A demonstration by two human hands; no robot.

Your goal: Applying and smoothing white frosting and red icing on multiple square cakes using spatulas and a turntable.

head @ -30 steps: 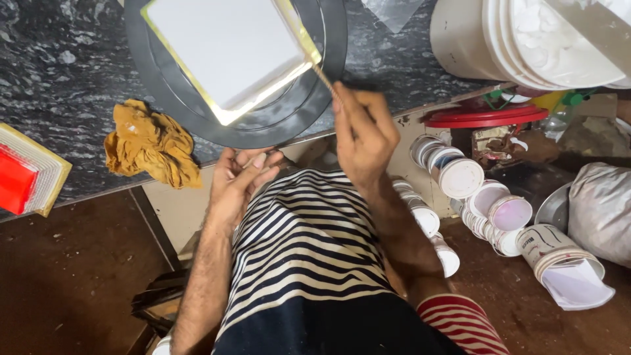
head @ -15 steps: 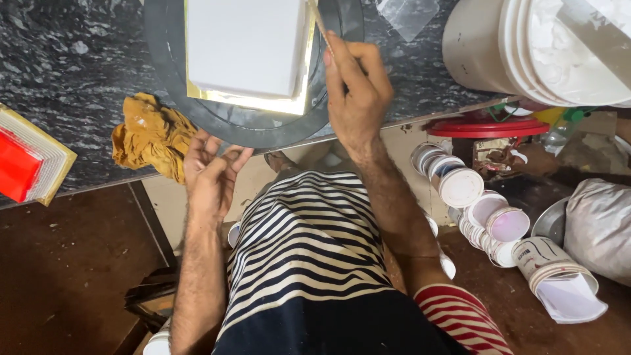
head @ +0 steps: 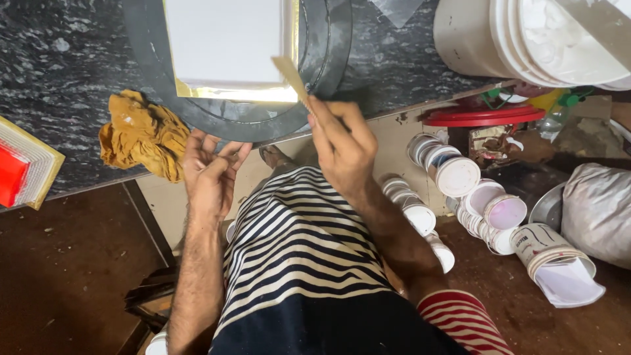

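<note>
Turned further round on its dark disc, the white square slab (head: pixel 227 41) now sits with its gold-edged sides running square to the counter, where a second ago it lay cornerwise; that says the round turntable (head: pixel 328 59) under it has been rotated, bringing a fresh edge toward the near side. It lies at the far middle of the scene, on the speckled black counter (head: pixel 59 79), its near gold edge just beyond the hands.

Closed around a thin tan stick (head: pixel 292 75), the right hand (head: pixel 342 148) has dropped back a little from the slab; thumb and fingers pinch the stick's lower end, and its flat upper end reaches the slab's near right corner. Whether it touches the gold edge I cannot quite tell, since the stick overlaps it in this view. Gone from the slab's right side, the hand now works from the near side.

Empty and half open, the left hand (head: pixel 210 174) has its fingers loosely spread, with the fingertips at the turntable's near rim, seemingly resting there after the turn.

A crumpled yellow cloth (head: pixel 141 135) lies just left of that hand. Far right stands a large white bucket (head: pixel 486 39), and on the floor at the right lie several small white paint tubs (head: pixel 453 174) beside a grey sack (head: pixel 601 210).
</note>
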